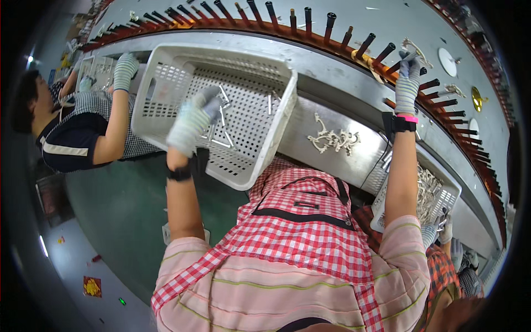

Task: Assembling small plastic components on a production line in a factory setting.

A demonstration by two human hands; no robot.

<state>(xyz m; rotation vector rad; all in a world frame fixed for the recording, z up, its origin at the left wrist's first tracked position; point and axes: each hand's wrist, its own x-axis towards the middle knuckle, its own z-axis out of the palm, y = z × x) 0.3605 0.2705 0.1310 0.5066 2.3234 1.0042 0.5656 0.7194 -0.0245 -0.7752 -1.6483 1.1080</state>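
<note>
My left hand (192, 119), in a striped glove with grey fingertips, is over a white perforated plastic basket (149, 116). It is smeared by motion, so its grip cannot be made out. Slim white bar-shaped pieces (222, 143) lie in the basket near its fingers. My right hand (408, 83), gloved the same way, reaches to the row of black-tipped upright pegs (366, 45) at the far right. Its fingers are closed on a pale branched piece (418, 52) beside the pegs. Several similar branched pieces (334, 138) lie in a pile on the metal bench (310, 110).
A second white basket (453, 191), heaped with pale pieces, stands at the right, with another person's gloved hands (442, 227) by it. A co-worker (77, 122) works at another basket on the left. The pegs stand along a curved brown rail (249, 25) behind the bench.
</note>
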